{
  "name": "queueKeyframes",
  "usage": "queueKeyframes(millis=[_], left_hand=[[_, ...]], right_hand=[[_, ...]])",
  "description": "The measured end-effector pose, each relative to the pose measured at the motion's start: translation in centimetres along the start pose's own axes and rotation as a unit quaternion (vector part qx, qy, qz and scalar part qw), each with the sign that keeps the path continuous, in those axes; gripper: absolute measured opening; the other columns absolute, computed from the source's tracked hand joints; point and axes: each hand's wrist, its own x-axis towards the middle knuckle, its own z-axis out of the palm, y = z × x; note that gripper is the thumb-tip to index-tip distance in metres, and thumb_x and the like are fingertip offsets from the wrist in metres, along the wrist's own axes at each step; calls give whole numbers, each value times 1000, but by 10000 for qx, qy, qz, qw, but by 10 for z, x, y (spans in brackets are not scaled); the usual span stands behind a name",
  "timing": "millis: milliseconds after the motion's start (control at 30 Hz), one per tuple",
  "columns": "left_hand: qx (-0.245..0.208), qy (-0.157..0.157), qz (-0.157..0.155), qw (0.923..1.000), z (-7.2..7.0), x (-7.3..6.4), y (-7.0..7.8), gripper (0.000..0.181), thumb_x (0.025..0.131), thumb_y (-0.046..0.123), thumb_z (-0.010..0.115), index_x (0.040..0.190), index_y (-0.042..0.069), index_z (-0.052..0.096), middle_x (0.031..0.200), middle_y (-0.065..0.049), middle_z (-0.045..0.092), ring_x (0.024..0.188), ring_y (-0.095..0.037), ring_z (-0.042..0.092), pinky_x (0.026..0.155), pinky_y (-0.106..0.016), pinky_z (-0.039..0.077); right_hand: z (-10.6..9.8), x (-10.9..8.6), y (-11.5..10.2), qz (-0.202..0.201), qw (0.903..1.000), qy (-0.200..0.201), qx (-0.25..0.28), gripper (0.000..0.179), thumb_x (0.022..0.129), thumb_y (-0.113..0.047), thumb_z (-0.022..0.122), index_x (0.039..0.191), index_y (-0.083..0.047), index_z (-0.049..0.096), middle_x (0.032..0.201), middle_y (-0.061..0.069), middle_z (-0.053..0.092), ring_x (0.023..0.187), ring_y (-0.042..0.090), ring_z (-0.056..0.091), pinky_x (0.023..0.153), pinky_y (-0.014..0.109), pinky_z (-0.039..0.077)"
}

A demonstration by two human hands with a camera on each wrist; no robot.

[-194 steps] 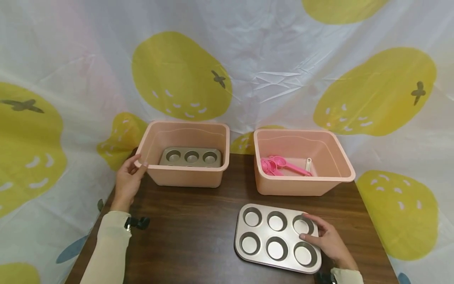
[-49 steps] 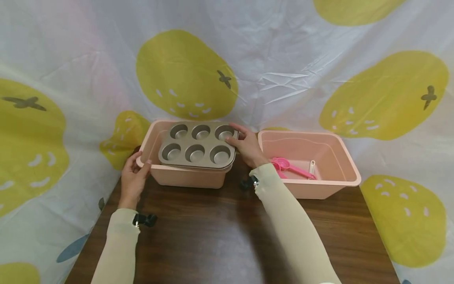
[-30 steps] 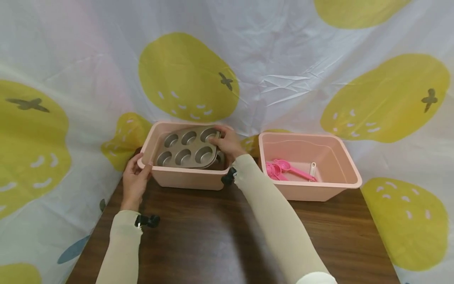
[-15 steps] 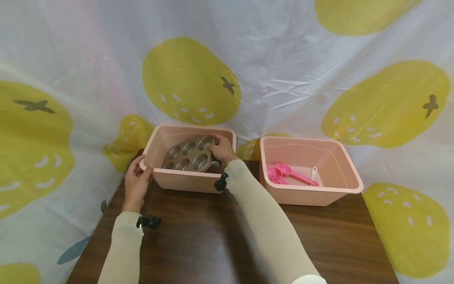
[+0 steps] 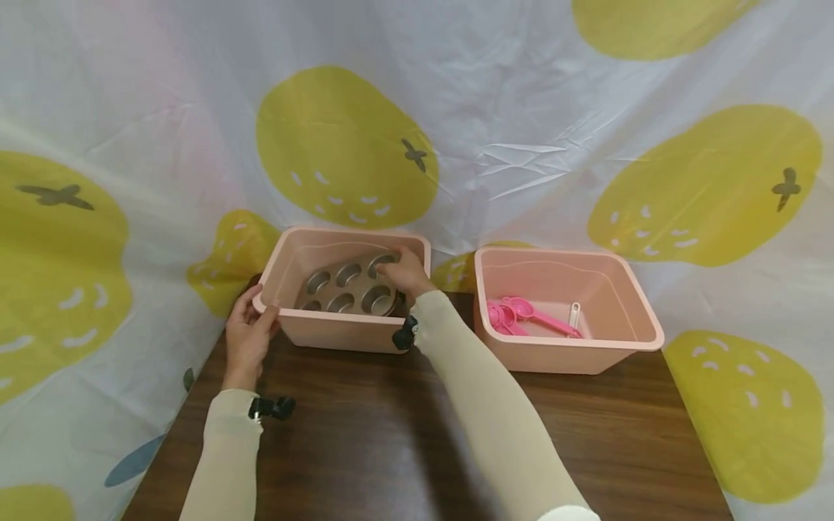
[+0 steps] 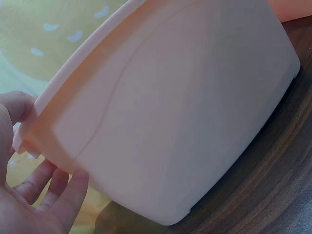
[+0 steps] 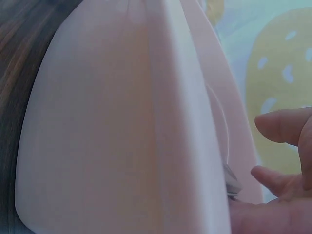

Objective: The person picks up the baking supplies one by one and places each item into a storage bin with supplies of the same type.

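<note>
A six-cup muffin tin (image 5: 348,284) lies inside the left pink plastic bin (image 5: 345,334), and part of a tin below it shows at the right end. My right hand (image 5: 407,273) reaches into the bin over the tin's right end. In the right wrist view its thumb and fingers (image 7: 275,124) are spread apart, with a corner of the tin (image 7: 233,184) showing beside them and nothing pinched. My left hand (image 5: 249,336) holds the bin's front left corner. Its thumb lies on the rim and its fingers go under the lip, as the left wrist view shows.
A second pink bin (image 5: 560,356) stands to the right, holding pink measuring spoons (image 5: 521,312) and a small white-handled item (image 5: 574,315). Both bins sit at the back of a dark wooden table (image 5: 365,434), before a fruit-patterned curtain (image 5: 508,94).
The muffin tin went from the table at right into the left bin, carried by my right hand. It now lies flatter, and the right fingers have come off it. My left hand kept the rim.
</note>
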Motion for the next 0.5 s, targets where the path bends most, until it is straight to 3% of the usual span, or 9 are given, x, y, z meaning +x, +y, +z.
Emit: queueKeyframes(millis=[133, 333, 500], left_hand=[[-19, -36, -30, 10000, 0, 2, -2, 58, 101, 14, 70, 156, 23, 52, 117, 5, 59, 91, -4, 61, 79, -17, 59], [-13, 40, -33, 10000, 0, 2, -2, 57, 101, 15, 70, 155, 23, 53, 115, 6, 60, 93, -4, 61, 78, -17, 59], [-120, 58, 25, 9999, 0, 0, -1, 55, 101, 14, 72, 153, 22, 56, 110, 8, 61, 90, -5, 62, 76, -17, 59]], right_hand=[[-1, -3, -1, 102, 9998, 12, 159, 70, 102, -19, 67, 162, -4, 35, 166, 19, 39, 150, 37, 43, 121, 55, 41], [-3, -8, -6, -65, 9985, 138, 520, 69, 99, -15, 67, 158, 4, 36, 160, 25, 44, 140, 39, 49, 117, 52, 44], [-9, -16, -15, -256, 9983, 297, 423, 71, 102, -21, 66, 161, 1, 34, 165, 22, 39, 147, 37, 47, 119, 51, 44]])
